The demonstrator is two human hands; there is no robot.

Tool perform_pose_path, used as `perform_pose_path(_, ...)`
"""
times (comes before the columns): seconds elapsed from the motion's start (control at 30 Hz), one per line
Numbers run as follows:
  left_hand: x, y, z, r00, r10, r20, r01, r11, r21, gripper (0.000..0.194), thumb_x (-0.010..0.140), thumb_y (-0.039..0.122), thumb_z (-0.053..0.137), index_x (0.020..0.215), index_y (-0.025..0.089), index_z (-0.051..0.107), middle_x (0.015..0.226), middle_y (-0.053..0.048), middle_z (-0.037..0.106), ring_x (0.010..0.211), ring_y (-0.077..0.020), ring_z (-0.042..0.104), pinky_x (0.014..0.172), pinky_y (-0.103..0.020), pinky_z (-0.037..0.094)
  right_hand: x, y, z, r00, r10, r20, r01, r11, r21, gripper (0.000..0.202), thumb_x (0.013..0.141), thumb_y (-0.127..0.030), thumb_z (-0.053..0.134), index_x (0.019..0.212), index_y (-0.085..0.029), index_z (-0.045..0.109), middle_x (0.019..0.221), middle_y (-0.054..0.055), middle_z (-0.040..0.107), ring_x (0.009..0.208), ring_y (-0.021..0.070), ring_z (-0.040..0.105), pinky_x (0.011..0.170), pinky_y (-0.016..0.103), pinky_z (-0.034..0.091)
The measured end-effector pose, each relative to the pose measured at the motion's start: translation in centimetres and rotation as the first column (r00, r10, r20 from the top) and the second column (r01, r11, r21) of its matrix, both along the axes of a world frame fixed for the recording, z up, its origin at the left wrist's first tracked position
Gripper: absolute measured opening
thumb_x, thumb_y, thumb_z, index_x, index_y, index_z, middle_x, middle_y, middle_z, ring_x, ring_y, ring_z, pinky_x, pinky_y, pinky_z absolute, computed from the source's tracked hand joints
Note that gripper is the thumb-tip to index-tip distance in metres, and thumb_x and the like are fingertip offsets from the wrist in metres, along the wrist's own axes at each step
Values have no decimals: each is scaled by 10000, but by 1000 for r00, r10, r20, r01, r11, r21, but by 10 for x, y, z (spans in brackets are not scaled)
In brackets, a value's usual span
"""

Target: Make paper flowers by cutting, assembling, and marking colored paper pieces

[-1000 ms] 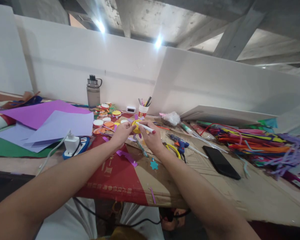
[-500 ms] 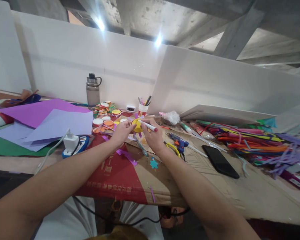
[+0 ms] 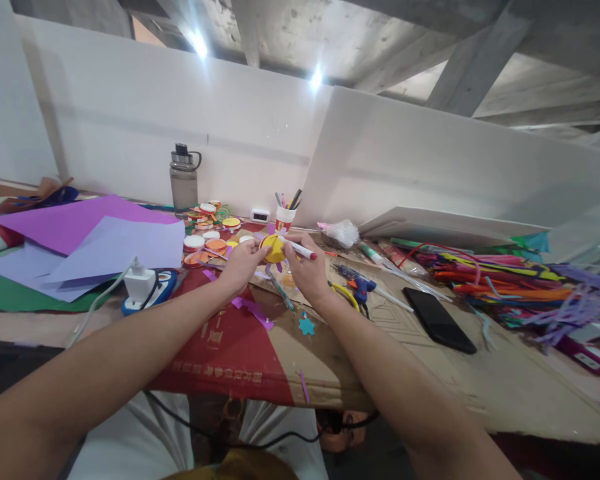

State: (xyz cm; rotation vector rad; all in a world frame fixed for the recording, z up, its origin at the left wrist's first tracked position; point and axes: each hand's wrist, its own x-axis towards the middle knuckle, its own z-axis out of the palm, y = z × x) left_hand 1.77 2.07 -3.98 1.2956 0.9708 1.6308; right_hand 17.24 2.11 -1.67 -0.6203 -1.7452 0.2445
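A round yellow disc [image 3: 273, 249] with purple pieces at its edge is pinched in the fingers of my left hand [image 3: 245, 263]. My right hand [image 3: 306, 268] is closed round a white marker pen [image 3: 300, 249] with a red end pointing right. The pen's other end is over the disc's upper right edge; whether it touches cannot be made out. Below the hands lie a slim tool with a teal end [image 3: 286, 298] and a teal star-shaped piece [image 3: 307, 325]. Purple strips [image 3: 253, 310] lie beside my left wrist.
Behind the hands stand a paper cup of pens [image 3: 285, 219] and a water bottle [image 3: 183, 181]. Round lids [image 3: 195, 243] and purple sheets [image 3: 115, 250] lie left. Right are a glue gun [image 3: 361, 287], a phone [image 3: 439, 320] and coloured strips [image 3: 510, 280]. A plugged charger [image 3: 139, 283] sits near my left forearm.
The view has shifted very slightly. Both hands keep hold of the disc and the marker pen in nearly the same place, and the disc looks turned a little.
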Motion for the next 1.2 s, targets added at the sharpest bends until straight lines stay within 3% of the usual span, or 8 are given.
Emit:
perform_pose_path(0.6,0,-4,3,999,-50,-20,50,999,-10,369,731,396,709,981,126,677,830,-49,691,714,-168,626,675,-293,489,2,0,2,999,-50,-11,49,998,-43,157,891,-321,526,896,-206,632,855,46,685,808,182,634,769,325,487)
perform_pose_path(1.2,-3,-3,6,998,-16,56,16,1000,-6,271,721,362,714,857,138,642,721,-18,646,678,-156,606,656,-278,462,3,5,-2,999,-40,-29,38,997,-70,159,879,-342,551,904,-204,627,873,49,696,787,182,639,754,328,496)
